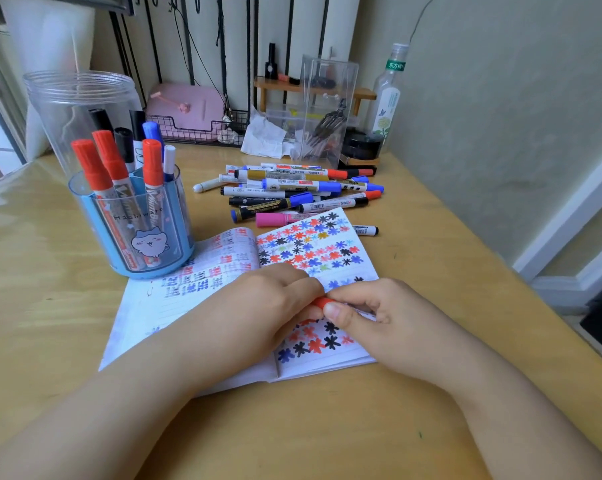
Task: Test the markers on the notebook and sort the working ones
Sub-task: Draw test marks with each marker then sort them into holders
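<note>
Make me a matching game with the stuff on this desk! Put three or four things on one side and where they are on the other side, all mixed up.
Things:
1. red-capped marker
2. blue pen holder
3. pile of markers
4. clear bottle

Places:
A. lying loose on the desk behind the notebook
B. standing at the back by the wall
C. held between the left hand and right hand
D. standing on the notebook's left corner, full of markers

Pairs: 1-C, 2-D, 3-A, 4-B
</note>
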Motion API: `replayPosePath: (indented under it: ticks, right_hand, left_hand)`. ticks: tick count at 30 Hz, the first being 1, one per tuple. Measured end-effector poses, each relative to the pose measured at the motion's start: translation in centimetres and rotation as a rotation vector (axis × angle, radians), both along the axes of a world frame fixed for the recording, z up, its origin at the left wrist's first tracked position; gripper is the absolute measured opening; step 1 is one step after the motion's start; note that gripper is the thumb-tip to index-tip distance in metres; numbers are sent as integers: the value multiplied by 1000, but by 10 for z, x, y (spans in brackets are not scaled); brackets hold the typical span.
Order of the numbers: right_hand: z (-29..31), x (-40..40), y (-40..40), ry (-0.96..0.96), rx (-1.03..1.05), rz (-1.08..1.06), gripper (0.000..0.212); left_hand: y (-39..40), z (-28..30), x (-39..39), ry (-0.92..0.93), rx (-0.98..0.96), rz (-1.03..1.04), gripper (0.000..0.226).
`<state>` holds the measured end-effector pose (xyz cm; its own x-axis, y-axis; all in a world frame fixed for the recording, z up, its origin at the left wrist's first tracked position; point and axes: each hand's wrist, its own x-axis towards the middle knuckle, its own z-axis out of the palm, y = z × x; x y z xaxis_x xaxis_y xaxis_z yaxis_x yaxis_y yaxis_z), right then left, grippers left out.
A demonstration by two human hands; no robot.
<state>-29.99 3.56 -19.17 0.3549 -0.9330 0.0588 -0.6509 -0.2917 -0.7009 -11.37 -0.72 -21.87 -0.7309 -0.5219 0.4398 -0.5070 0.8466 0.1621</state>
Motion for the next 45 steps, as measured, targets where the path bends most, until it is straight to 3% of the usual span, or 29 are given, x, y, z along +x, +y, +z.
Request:
replayPosePath:
  ticks: [4, 8, 12, 14, 16, 19, 20, 21, 26, 29, 33, 37, 40, 45]
  right_hand:
    - [16, -1, 2, 13, 92, 40, 29]
    - [25, -5, 6, 90, 80, 33, 22]
    - [29, -7, 7, 359, -95, 74, 17]
    - [28, -3, 7, 580, -310, 71, 21]
    - [21, 1, 5, 763, -517, 90, 12]
    - [12, 4, 3, 747, -577, 135, 30]
    - [14, 6, 5, 753, -558, 140, 24]
    - [17, 9, 7, 731, -536, 148, 17]
    - [23, 2, 1, 518, -300, 125, 24]
    - [26, 4, -3, 409, -184, 101, 27]
    - [33, -15, -4, 253, -10, 5, 23]
    - [32, -33, 3, 228, 29, -73, 53]
    - [32, -37, 11, 0, 236, -85, 29]
    - [28, -43, 29, -354, 280, -139, 36]
  left_hand:
    - [2, 1, -2, -12, -21, -16, 7]
    - [4, 4, -2, 13, -20, -20, 7]
    - [10, 12, -2, 146, 227, 12, 18]
    - [13, 13, -4, 169, 372, 11, 17]
    - [14, 12, -6, 169, 398, 8, 20]
    - [11, 7, -4, 173, 354, -3, 23]
    - [10, 5, -2, 188, 334, -13, 26]
    - [9, 4, -2, 204, 306, -25, 32]
    - [7, 6, -3, 249, 263, -50, 27]
    - [6, 7, -2, 241, 263, -50, 36]
    - [0, 13, 11, 274, 231, 38, 38]
    - [5, 14, 4, 216, 293, 77, 27]
    - [10, 9, 0, 172, 322, 69, 12]
    - [17, 6, -4, 143, 353, -2, 20]
